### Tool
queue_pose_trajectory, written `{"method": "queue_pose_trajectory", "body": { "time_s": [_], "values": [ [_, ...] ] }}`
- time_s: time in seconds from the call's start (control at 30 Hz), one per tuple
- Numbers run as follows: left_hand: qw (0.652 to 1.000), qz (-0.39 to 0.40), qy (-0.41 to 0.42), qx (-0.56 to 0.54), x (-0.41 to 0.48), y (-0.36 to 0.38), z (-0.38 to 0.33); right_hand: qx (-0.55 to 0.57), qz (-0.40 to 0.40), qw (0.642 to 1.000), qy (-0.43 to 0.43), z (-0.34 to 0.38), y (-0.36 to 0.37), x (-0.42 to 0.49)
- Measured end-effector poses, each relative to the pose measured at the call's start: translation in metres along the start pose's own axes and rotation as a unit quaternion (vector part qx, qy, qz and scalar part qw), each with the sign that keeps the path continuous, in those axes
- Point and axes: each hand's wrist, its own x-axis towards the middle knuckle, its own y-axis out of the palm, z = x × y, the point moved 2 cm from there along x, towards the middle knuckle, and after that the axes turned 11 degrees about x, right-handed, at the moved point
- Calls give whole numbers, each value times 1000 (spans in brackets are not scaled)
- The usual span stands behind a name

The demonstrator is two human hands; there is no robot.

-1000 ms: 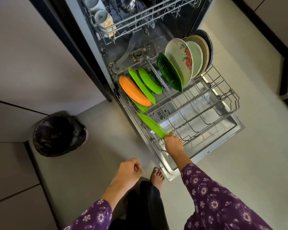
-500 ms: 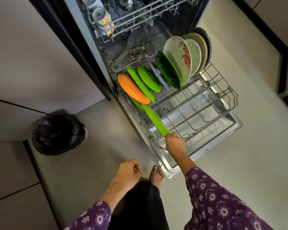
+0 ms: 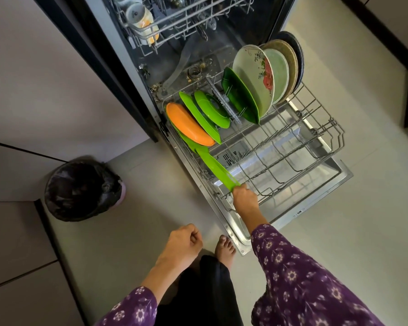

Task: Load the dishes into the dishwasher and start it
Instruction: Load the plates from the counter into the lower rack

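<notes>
"What has the right hand got?"

"On my feed the right hand [image 3: 244, 198] grips the near end of the long green plate [image 3: 216, 168], fingers curled round its edge. The plate stands on edge along the left side of the lower rack [image 3: 316, 147]."

"Changed since a second ago?"

"Yes. Back then I saw a clear gap between that plate and the orange plate [image 3: 186, 124]. Now its far end reaches right up beside the orange one and overlaps another green piece tucked under it. The left hand [image 3: 183, 241] looks the same as before: curled into a fist over the floor, holding nothing."

"And further out?"

"A floral plate [image 3: 254, 76] leans with others at the back right of the rack. A black-lined bin [image 3: 83, 191] sits by the cabinet."

"Anything you can't make out?"

"I cannot tell whether the green plate sits between tines or just rests on the wire. The upper rack [image 3: 186, 17] is cut off at the top edge, with only part of a mug [image 3: 139, 15] showing. The right hand's fingertips are hidden behind the plate's rim."
</notes>
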Motion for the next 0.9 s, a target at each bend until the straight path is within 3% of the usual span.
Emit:
{"method": "queue_pose_trajectory", "body": {
  "time_s": [0.47,0.57,0.67,0.77,0.9],
  "values": [
    [1000,0,-11,-4,0,4,8,-77,65,992,75,0,18,16],
    [1000,5,-13,-2,0,6,7,-32,4,995,97,6,14,17],
    [1000,8,-9,-8,3,8,4,8,-53,998,40,9,9,19],
    [1000,6,-7,-13,5,8,0,-7,-56,998,-34,16,3,19],
    [1000,12,1,-11,3,5,-6,-46,-107,992,-42,27,-18,2]
  ]
}}
